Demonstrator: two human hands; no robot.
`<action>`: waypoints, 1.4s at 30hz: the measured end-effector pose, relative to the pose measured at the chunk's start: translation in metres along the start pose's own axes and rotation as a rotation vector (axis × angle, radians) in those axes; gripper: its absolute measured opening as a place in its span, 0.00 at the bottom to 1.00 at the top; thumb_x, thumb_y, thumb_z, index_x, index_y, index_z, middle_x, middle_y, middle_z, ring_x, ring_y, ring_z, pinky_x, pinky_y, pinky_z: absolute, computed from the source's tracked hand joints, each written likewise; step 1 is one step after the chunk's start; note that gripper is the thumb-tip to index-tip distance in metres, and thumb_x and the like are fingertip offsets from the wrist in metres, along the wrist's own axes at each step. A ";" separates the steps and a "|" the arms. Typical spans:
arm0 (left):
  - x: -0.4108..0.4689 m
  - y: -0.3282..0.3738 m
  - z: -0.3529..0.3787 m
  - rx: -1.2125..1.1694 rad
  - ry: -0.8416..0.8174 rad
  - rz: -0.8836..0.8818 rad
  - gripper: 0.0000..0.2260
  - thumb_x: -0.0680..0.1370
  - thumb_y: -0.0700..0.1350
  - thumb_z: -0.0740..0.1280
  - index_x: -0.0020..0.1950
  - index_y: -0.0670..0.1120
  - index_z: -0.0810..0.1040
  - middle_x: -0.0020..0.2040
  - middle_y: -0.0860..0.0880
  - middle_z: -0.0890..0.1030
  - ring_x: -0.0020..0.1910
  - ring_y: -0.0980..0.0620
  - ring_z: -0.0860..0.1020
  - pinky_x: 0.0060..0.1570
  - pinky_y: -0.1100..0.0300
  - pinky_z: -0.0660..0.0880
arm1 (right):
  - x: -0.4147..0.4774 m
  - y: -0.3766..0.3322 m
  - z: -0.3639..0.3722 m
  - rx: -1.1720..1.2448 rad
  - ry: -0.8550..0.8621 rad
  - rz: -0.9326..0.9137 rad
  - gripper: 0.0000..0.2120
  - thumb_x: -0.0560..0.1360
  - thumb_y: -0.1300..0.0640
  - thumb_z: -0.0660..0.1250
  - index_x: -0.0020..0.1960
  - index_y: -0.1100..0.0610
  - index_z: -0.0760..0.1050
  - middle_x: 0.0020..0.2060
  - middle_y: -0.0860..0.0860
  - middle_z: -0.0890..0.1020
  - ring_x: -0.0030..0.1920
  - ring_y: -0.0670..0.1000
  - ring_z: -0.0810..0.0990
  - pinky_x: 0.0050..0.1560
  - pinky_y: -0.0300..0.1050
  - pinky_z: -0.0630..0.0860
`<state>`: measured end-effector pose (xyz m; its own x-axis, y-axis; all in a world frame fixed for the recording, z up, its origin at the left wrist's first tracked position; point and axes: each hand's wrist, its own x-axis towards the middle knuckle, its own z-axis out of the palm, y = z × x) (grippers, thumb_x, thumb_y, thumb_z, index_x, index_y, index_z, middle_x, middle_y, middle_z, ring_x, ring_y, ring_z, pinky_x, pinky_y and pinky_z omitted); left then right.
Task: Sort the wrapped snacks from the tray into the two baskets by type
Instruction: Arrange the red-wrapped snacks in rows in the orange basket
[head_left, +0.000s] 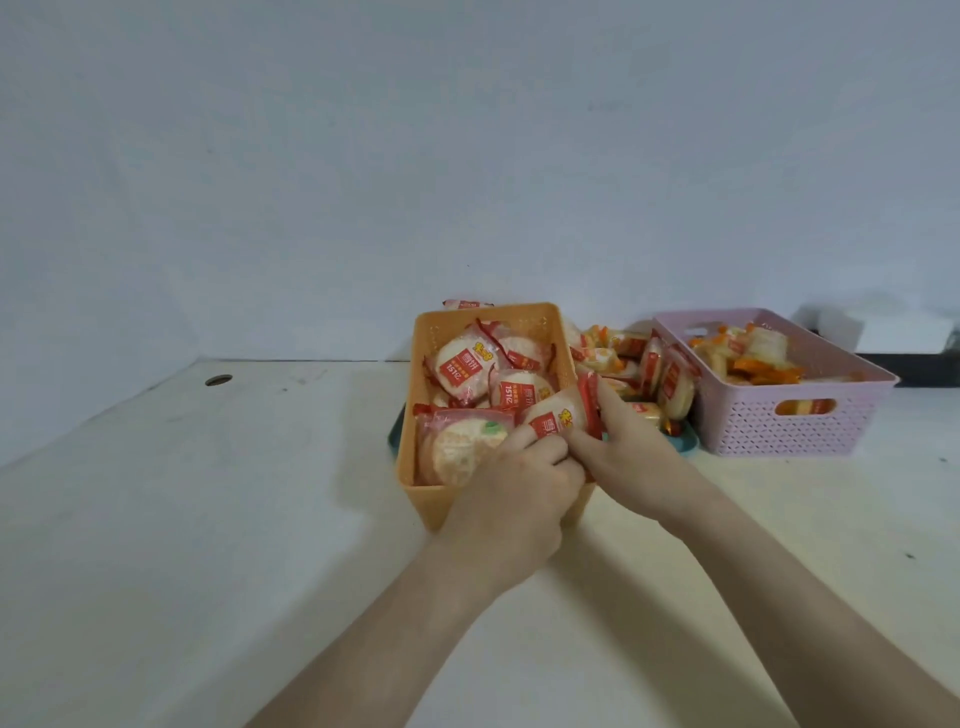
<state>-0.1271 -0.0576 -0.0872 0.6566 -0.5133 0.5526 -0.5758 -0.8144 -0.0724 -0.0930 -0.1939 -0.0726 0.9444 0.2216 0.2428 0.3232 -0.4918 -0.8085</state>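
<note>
Left hand (511, 501), right hand (626, 449) pinch snack (558, 410) over basket (423, 504).

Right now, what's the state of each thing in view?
Orange basket: upright, holds red packs.
Pink basket: upright, holds orange packs.
Tray: mostly hidden by the baskets, unsorted packs left on it.
Held pack: over orange basket's near right corner, in both hands.
Left hand: pinching held pack.
Right hand: gripping held pack.
</note>
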 end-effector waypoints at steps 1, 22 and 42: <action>0.003 -0.001 -0.004 -0.003 -0.040 -0.008 0.06 0.64 0.37 0.73 0.39 0.45 0.83 0.38 0.50 0.80 0.38 0.48 0.77 0.44 0.64 0.67 | 0.001 0.000 -0.001 -0.022 0.022 -0.025 0.18 0.77 0.55 0.63 0.66 0.48 0.67 0.47 0.45 0.80 0.47 0.47 0.78 0.50 0.43 0.76; 0.031 -0.103 -0.020 0.060 -0.596 -0.312 0.33 0.66 0.62 0.74 0.67 0.57 0.66 0.60 0.57 0.76 0.56 0.52 0.75 0.54 0.50 0.75 | 0.034 -0.039 -0.034 -0.444 -0.303 -0.277 0.08 0.77 0.61 0.63 0.55 0.51 0.74 0.47 0.44 0.80 0.47 0.47 0.79 0.45 0.44 0.79; 0.013 -0.095 -0.060 -0.210 -0.311 -0.471 0.16 0.71 0.49 0.74 0.58 0.55 0.79 0.51 0.56 0.81 0.50 0.53 0.78 0.53 0.54 0.76 | 0.043 -0.040 0.009 -0.961 -0.324 -0.346 0.13 0.73 0.65 0.62 0.55 0.53 0.76 0.39 0.46 0.75 0.40 0.49 0.75 0.30 0.37 0.69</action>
<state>-0.0930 0.0297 -0.0240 0.9578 -0.1913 0.2147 -0.2516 -0.9188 0.3041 -0.0660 -0.1575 -0.0347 0.7775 0.6193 0.1098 0.6151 -0.7851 0.0724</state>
